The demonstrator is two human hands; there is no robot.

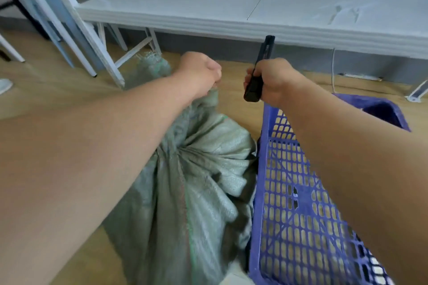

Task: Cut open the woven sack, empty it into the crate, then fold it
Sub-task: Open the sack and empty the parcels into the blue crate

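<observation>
A full grey-green woven sack [203, 180] stands on the wooden floor in the lower middle, its neck gathered tight. My left hand [201, 74] grips the bunched top of the sack and holds it up. My right hand [269, 78] is curled round a black utility knife [257, 74], held upright just right of the sack's top and apart from it; no blade shows. A blue-purple plastic lattice crate [301, 203] stands against the sack's right side, under my right forearm.
A low white table [254, 7] runs across the back, with white metal frame legs [76, 30] at the left. Another green woven bundle [152, 65] lies behind my left hand. A white cable [333, 69] hangs at the right over the wooden floor [58, 90].
</observation>
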